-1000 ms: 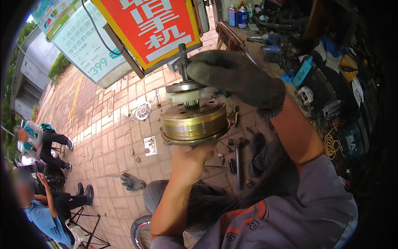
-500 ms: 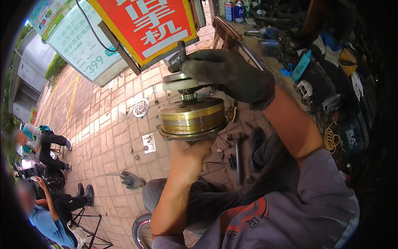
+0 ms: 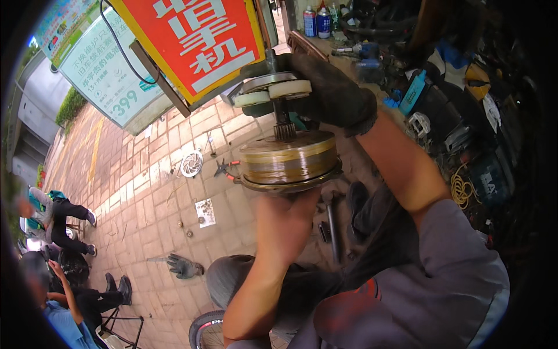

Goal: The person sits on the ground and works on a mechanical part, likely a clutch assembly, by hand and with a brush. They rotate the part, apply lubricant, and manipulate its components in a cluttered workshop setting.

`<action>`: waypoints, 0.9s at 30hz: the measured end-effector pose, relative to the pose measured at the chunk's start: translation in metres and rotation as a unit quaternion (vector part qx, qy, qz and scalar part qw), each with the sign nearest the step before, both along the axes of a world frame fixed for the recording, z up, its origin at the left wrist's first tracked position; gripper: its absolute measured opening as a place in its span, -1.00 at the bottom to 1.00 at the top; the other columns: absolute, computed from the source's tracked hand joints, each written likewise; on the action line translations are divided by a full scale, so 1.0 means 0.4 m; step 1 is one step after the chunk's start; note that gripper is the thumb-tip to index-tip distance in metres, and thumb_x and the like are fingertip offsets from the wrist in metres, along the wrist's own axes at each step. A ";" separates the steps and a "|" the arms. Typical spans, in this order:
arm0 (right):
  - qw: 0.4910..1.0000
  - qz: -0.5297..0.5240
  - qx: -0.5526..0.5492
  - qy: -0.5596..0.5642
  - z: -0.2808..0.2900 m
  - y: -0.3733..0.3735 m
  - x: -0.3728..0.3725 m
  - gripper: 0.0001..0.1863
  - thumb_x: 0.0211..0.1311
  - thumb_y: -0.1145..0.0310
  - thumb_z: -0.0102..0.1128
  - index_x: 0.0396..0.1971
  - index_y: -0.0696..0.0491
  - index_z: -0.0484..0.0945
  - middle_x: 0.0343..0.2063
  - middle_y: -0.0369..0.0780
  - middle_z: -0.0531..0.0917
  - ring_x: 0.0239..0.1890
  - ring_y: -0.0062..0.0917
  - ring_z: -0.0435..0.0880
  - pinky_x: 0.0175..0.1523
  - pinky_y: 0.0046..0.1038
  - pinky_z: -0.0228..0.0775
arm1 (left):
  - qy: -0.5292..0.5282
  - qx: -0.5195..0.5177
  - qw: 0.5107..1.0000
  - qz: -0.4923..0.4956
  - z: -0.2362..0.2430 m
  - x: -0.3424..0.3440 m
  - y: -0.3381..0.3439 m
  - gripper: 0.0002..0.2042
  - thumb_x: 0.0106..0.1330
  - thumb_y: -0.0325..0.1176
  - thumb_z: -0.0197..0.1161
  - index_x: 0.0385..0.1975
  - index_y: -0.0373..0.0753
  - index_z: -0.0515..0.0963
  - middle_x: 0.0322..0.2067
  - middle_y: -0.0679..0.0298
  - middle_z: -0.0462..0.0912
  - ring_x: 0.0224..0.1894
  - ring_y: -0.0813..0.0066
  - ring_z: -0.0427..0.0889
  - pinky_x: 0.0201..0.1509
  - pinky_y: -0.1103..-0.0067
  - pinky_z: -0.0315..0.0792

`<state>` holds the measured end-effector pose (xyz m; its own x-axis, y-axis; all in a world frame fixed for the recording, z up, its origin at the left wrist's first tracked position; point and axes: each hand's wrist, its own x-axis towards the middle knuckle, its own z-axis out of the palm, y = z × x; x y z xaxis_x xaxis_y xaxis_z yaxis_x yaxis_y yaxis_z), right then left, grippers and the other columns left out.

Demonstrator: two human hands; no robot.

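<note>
My bare left hand [image 3: 286, 224] holds a round metal motor part [image 3: 288, 160] from below, its side ringed with oily, yellowish windings. A shaft with a toothed gear [image 3: 285, 131] rises from its top. My right hand [image 3: 322, 87], in a dark glove, grips a round gear carrier [image 3: 267, 82] with white plastic gears [image 3: 290, 89] around the shaft, above the motor part and apart from its top. The right fingertips are partly hidden behind the carrier.
On the paving lie a disc rotor [image 3: 191, 164], pliers [image 3: 226, 170], a hammer [image 3: 331, 224] and a glove [image 3: 185, 266]. Two people [image 3: 61, 212] [image 3: 58, 314] sit at left. A red sign [image 3: 200, 32] stands ahead; a cluttered bench [image 3: 442, 116] is at right. A bicycle wheel [image 3: 206, 326] lies below.
The gear carrier has been lifted higher off the motor part, exposing more shaft and white gears. Both hands and the parts have shifted rightward.
</note>
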<state>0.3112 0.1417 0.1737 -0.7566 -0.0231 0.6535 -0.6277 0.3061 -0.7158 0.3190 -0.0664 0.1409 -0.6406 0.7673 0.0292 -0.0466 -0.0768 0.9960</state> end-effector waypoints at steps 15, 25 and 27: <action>0.927 0.069 -0.321 -0.183 -0.007 0.000 0.028 -0.50 0.30 0.30 0.04 0.11 0.31 0.22 0.09 0.04 0.43 0.07 -0.18 0.53 0.12 -0.22 0.44 | 0.176 -0.025 0.982 0.061 -0.015 0.006 0.018 -0.74 0.13 -0.34 0.20 -0.61 -0.47 0.50 -0.64 -0.16 0.49 -0.47 -0.12 0.54 -0.48 0.31 0.39; 0.957 0.094 -0.227 -0.152 -0.003 -0.027 0.025 -0.51 0.21 0.41 0.15 0.09 0.27 0.26 0.06 -0.01 0.47 -0.02 -0.25 0.59 0.11 -0.32 0.45 | 0.133 -0.036 0.989 0.052 -0.002 -0.007 0.000 -0.78 0.12 -0.36 0.22 -0.52 -0.47 0.52 -0.61 -0.15 0.51 -0.43 -0.12 0.56 -0.45 0.34 0.40; 0.938 0.108 -0.253 -0.210 0.003 -0.025 0.022 -0.53 0.22 0.39 0.15 0.08 0.24 0.29 0.06 -0.03 0.48 -0.03 -0.27 0.60 0.09 -0.35 0.46 | 0.138 -0.023 0.988 0.060 -0.002 -0.008 -0.002 -0.79 0.12 -0.38 0.21 -0.51 -0.47 0.53 -0.60 -0.16 0.52 -0.41 -0.11 0.57 -0.43 0.36 0.41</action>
